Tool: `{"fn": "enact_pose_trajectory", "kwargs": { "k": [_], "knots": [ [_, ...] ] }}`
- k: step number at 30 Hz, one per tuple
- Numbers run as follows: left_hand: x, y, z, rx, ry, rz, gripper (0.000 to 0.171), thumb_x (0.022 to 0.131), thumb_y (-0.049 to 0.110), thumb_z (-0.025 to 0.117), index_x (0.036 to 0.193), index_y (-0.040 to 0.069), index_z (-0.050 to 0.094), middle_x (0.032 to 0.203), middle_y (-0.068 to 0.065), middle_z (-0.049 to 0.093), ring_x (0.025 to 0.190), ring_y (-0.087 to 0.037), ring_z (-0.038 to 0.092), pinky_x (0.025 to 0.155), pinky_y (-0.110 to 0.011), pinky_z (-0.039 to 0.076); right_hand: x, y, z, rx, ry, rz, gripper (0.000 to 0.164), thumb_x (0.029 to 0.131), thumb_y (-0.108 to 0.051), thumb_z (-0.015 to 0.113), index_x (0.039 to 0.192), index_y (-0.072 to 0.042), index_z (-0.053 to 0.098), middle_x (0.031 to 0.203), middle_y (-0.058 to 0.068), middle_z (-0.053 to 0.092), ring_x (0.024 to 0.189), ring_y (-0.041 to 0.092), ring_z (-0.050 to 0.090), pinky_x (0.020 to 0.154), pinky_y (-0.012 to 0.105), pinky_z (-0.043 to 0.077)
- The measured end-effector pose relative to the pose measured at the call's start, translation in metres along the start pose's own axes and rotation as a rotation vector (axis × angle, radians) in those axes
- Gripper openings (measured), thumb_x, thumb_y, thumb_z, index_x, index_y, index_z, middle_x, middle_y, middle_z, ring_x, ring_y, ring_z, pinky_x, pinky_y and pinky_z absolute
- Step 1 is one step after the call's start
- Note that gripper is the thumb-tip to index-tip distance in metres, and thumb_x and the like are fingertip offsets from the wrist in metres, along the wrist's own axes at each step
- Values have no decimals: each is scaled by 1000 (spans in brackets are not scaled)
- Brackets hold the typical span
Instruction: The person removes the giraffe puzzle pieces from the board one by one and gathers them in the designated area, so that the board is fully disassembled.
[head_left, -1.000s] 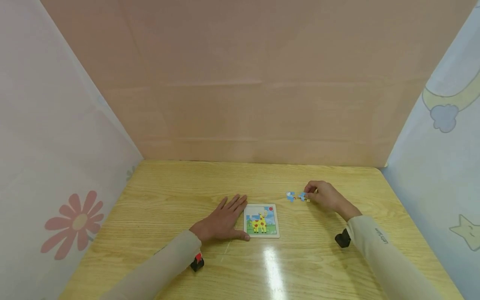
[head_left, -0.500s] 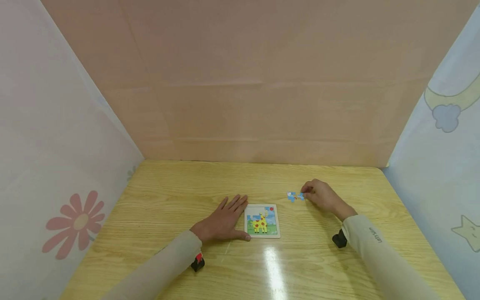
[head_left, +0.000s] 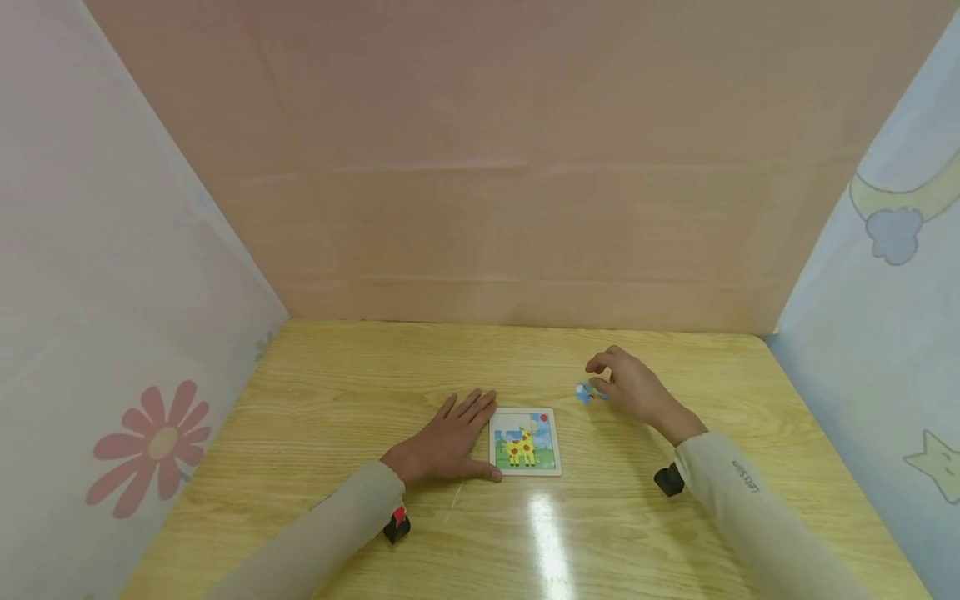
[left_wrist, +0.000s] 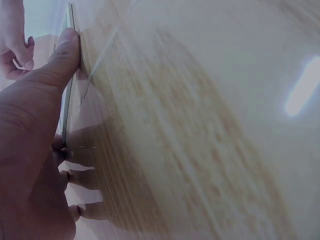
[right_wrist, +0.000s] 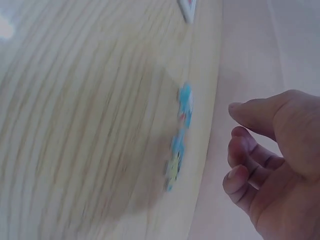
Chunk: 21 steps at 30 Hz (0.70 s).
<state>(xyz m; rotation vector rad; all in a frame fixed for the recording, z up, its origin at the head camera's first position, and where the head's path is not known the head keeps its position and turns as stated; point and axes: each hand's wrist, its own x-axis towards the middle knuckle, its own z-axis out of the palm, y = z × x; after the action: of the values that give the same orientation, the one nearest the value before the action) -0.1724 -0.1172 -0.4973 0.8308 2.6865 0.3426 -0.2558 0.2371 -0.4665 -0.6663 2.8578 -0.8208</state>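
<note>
A small square puzzle board (head_left: 557, 452) with a giraffe picture lies on the table in the head view. Its upper left area shows pale bare backing. My left hand (head_left: 442, 447) lies spread against the board's left side, thumb at the lower corner and fingertips at the upper one. To the board's upper right lies a blue puzzle piece (head_left: 582, 392). Close beside it is a second puzzle piece (right_wrist: 174, 162), blue and yellow, partly hidden by my right hand in the head view. My right hand (head_left: 639, 392) hovers over these pieces, fingers loosely bent, nothing between thumb and fingertips.
The wooden table (head_left: 360, 367) ends at a plain tan backdrop (head_left: 525, 233). Patterned side walls stand left and right, with a pink flower (head_left: 157, 444) on the left one. Each wrist carries a black camera, such as the right camera (head_left: 669, 480).
My right hand has let go of the right puzzle piece after sliding it left against its neighbour, and has risen slightly leftward. My left hand and the board stay in place.
</note>
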Motion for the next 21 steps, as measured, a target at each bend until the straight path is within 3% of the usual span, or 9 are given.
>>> {"fn": "enact_pose_trajectory", "kwargs": {
  "k": [4, 9, 14, 21],
  "knots": [
    [-1, 1, -1, -18, 4, 4, 113, 94, 77, 61, 173, 10, 15, 183, -3, 5, 171, -28, 4, 138, -59, 9, 1, -15, 8, -9, -37, -36, 20, 103, -12, 70, 121, -3, 72, 116, 10, 66, 89, 19, 63, 72, 29, 54],
    [-1, 2, -2, -10, 6, 5, 113, 94, 77, 61, 173, 10, 15, 183, -3, 5, 171, -28, 5, 137, -60, 9, 2, -30, 21, -70, -65, -104, 17, 101, -10, 72, 117, -5, 75, 112, 7, 68, 90, 17, 65, 77, 35, 57],
    [0, 1, -2, -1, -1, -7, 114, 93, 79, 60, 173, 11, 14, 183, -1, 4, 171, -27, 3, 138, -59, 9, -1, -40, 33, -66, -119, -113, 18, 101, -12, 73, 118, -8, 77, 112, 3, 69, 95, 16, 68, 81, 36, 59],
    [1, 1, -2, -4, 1, -6, 114, 93, 79, 60, 173, 11, 15, 183, -2, 4, 171, -27, 4, 138, -59, 9, -5, -48, 48, -79, -171, -122, 18, 102, -19, 72, 118, -14, 78, 109, -5, 65, 85, 6, 61, 76, 25, 54]
  ]
}}
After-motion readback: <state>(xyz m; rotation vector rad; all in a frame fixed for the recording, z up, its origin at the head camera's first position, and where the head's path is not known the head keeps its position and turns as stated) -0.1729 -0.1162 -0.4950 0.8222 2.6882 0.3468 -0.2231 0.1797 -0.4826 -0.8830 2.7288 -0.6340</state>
